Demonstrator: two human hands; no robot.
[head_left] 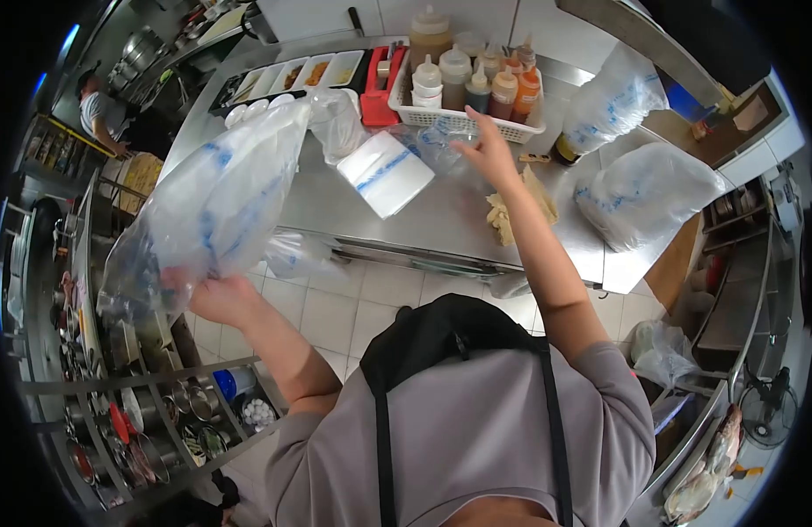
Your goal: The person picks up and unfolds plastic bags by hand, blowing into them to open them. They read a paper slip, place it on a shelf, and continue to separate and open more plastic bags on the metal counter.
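At the left, my left hand [220, 297] is closed on the edge of a big clear plastic bag [217, 189] with blue printing, which stands up puffed out above the fingers. My right hand [492, 154] reaches over the steel counter [406, 228], thumb and index finger apart, holding nothing. Just beyond its fingertips stands a white basket [424, 114] of squeeze bottles. Close to the thumb lies a crumpled clear bag [439, 145]. Left of that is a flat stack of white bags [386, 174] with a blue stripe. A crumpled tan cloth [503, 220] lies below my right wrist.
Behind the stack are a red tape dispenser [380, 92] and a tray of food containers [305, 75]. Packs of plastic bags [648, 193] stand at the right. A shelf of pots [151, 430] is at lower left. Another person [107, 114] is far left.
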